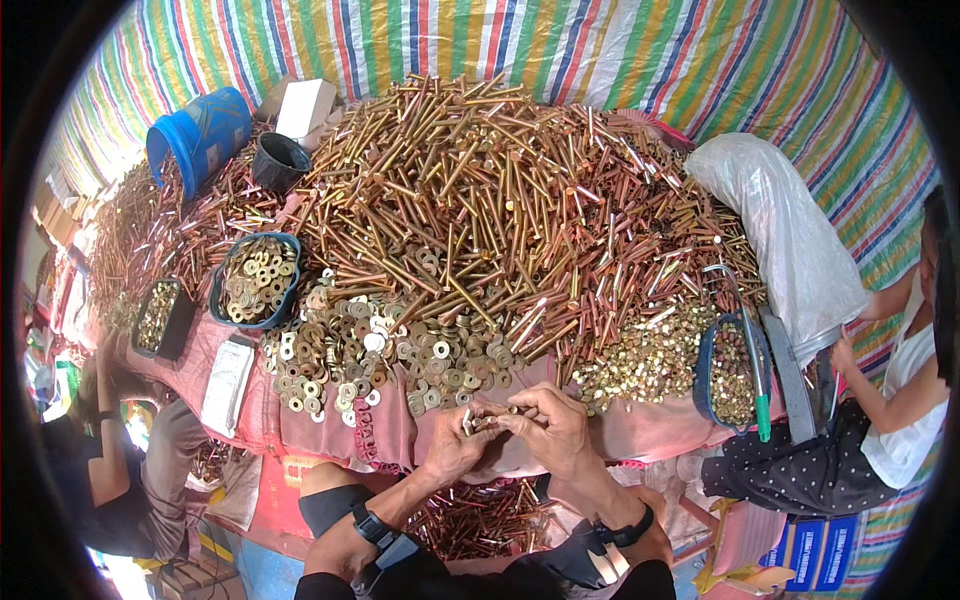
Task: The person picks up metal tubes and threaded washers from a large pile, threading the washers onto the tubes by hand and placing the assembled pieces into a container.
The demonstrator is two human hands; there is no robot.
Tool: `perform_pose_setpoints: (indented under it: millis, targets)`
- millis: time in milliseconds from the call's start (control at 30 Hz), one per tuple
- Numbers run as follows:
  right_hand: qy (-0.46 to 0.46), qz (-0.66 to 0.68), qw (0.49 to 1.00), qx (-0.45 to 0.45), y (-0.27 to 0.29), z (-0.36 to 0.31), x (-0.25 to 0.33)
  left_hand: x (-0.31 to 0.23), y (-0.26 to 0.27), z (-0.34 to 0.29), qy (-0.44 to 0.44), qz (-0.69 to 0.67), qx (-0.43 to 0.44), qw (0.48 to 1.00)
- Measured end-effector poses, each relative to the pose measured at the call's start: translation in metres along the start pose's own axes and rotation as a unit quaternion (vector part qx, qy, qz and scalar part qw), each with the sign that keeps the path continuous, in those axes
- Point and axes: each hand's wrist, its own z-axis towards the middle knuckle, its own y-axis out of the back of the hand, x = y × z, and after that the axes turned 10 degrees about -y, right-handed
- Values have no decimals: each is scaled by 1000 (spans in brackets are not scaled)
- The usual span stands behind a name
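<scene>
Both of my hands meet above the near edge of the heap. My left hand is closed around a brass-coloured bolt, whose end shows near the thumb. My right hand pinches at the other side of it, fingers curled; whether a small nut or washer is between them is too small to tell. Just beyond my left hand lies a pile of flat round washers. Small nuts are heaped beyond my right hand. A large mound of long, brass-coloured bolts fills the middle.
A blue tub of washers and a dark box of nuts stand left. At right are a basket of nuts and a green-handled metal hook. A blue bucket lies tipped behind. People sit on both sides; one touches a white sack.
</scene>
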Motion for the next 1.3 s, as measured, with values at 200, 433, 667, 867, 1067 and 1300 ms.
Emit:
perform_pose_setpoints:
  millis: [200,433,667,867,1067,1300]
  targets:
    - [51,-63,997,-17,0,3,-3,3,0,-1,-11,30,-5,999]
    - [90,-53,994,8,2,4,8,1,2,-3,16,141,1,990]
    - [-73,-321,891,-313,166,-23,2,4,-3,0,42,-15,-49,998]
    - [-314,-549,715,-298,311,-82,-54,6,-1,0,15,19,-41,999]
    - [-345,-441,760,-331,332,-105,-98,6,-3,3,0,7,-39,999]
    - [-358,-310,766,-435,419,-116,-108,5,-1,4,3,6,-38,999]
